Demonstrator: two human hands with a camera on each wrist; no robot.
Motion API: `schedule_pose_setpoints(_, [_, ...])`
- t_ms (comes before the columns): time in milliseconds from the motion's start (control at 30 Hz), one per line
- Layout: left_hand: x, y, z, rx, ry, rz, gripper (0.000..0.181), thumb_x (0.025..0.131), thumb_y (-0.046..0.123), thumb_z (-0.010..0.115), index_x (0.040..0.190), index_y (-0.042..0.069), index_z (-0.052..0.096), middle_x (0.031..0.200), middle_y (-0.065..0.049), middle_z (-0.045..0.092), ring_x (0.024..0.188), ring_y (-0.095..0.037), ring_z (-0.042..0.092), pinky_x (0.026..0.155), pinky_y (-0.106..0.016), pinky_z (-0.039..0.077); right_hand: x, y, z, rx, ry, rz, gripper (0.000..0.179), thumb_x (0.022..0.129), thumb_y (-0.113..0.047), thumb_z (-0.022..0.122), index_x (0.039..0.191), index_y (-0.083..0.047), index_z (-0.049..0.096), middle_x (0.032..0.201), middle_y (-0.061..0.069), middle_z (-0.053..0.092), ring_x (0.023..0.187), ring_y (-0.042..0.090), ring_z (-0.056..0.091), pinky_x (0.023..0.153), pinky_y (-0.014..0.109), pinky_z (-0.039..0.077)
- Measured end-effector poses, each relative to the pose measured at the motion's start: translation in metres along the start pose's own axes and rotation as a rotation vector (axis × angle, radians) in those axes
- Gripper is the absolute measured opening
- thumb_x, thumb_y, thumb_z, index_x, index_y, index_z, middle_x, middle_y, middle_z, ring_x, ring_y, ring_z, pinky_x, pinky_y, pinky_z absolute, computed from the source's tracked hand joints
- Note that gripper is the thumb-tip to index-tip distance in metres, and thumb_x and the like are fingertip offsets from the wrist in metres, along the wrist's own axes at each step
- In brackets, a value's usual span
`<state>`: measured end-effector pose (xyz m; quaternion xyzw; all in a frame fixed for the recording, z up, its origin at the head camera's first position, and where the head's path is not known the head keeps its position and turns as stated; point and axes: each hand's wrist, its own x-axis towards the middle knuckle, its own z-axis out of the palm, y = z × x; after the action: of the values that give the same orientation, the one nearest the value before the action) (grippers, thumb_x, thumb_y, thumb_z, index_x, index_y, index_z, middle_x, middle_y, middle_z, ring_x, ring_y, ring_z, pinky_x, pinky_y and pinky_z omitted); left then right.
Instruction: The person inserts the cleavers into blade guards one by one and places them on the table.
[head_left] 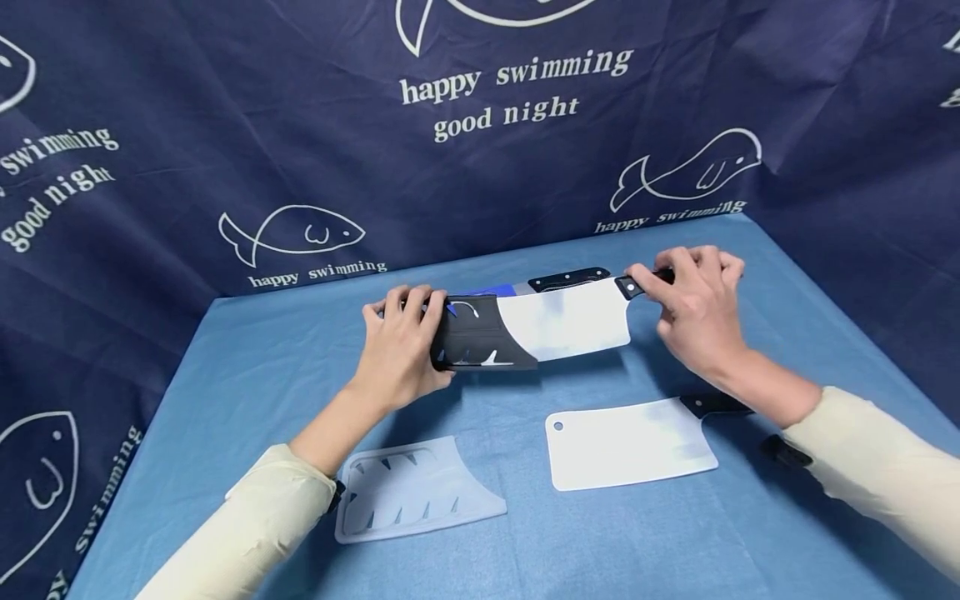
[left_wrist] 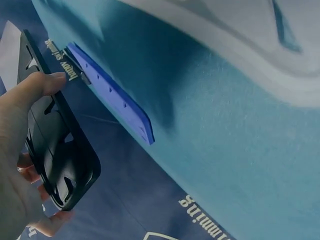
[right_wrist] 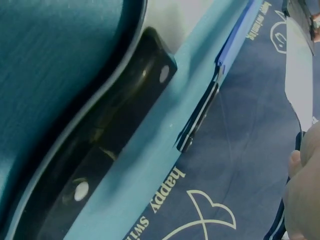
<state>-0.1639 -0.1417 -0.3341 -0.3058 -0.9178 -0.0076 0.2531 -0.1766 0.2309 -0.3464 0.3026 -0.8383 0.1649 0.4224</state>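
Note:
Held up over the blue table is a cleaver (head_left: 573,321), its broad blade partly inside a black blade guard (head_left: 480,333). My left hand (head_left: 401,350) grips the guard's closed end, thumb along the near edge and fingers over the far edge. With my right hand (head_left: 701,312) I hold the cleaver's black handle, which the fingers partly hide. In the left wrist view the black guard (left_wrist: 60,145) shows its slotted face between thumb and fingers. Below on the cloth lie a second cleaver (head_left: 630,446) with a bare blade and a translucent white blade guard (head_left: 420,492).
Behind the held cleaver lies a knife with a black riveted handle (head_left: 570,277), its blade in a blue guard (left_wrist: 112,92). A dark blue curtain (head_left: 480,192) printed with white fish and words hangs along the table's back edge.

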Motion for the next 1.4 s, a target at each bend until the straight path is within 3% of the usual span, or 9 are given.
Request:
schedule_pose_setpoints(233, [-0.005,0.001,0.000,-0.043,-0.011,-0.042,0.101,0.048,0.043,0.089,0.132,0.005,0.049,0.126,-0.016,0.048,0.114,-0.040,0.041,0.078,-0.064,0.034,-0.002,-0.004,0.004,0.000,-0.017,0.004,0.065,0.061,0.019,0.036,0.111,-0.008,0.067,0.097,0.025,0.052,0.087,0.048,0.039,0.073,0.063,0.019])
schedule_pose_setpoints(467, [-0.002,0.003,-0.004,-0.103,0.011,-0.086,0.100,0.045,0.043,0.090,0.129,0.007,0.051,0.123,-0.015,0.049,0.112,-0.037,0.041,0.077,-0.063,0.033,-0.003,-0.009,0.006,0.011,-0.052,0.057,0.064,0.063,0.020,0.036,0.112,-0.007,0.066,0.098,0.023,0.053,0.086,0.047,0.038,0.073,0.060,0.019])
schedule_pose_setpoints(800, [-0.001,0.005,-0.009,-0.119,-0.067,-0.095,0.100,0.044,0.041,0.092,0.129,0.005,0.050,0.122,-0.018,0.048,0.109,-0.040,0.041,0.073,-0.062,0.034,0.001,-0.011,0.016,0.039,0.045,0.020,0.067,0.055,0.019,0.037,0.108,-0.010,0.065,0.094,0.021,0.053,0.085,0.047,0.040,0.073,0.063,0.020])
schedule_pose_setpoints(1200, [-0.001,0.008,-0.008,-0.148,-0.139,-0.105,0.104,0.046,0.034,0.093,0.135,0.004,0.049,0.121,-0.020,0.045,0.112,-0.041,0.039,0.073,-0.064,0.032,0.003,-0.009,0.018,0.031,0.035,-0.031,0.069,0.058,0.019,0.038,0.114,-0.013,0.062,0.095,0.022,0.052,0.085,0.048,0.040,0.072,0.064,0.020])
schedule_pose_setpoints(1400, [0.001,0.016,-0.006,-0.167,-0.183,-0.101,0.103,0.045,0.034,0.093,0.133,0.006,0.047,0.123,-0.019,0.044,0.114,-0.040,0.038,0.075,-0.064,0.031,0.009,-0.014,0.019,0.000,-0.032,-0.064,0.068,0.059,0.021,0.040,0.114,-0.012,0.062,0.097,0.020,0.052,0.086,0.047,0.041,0.072,0.063,0.023])
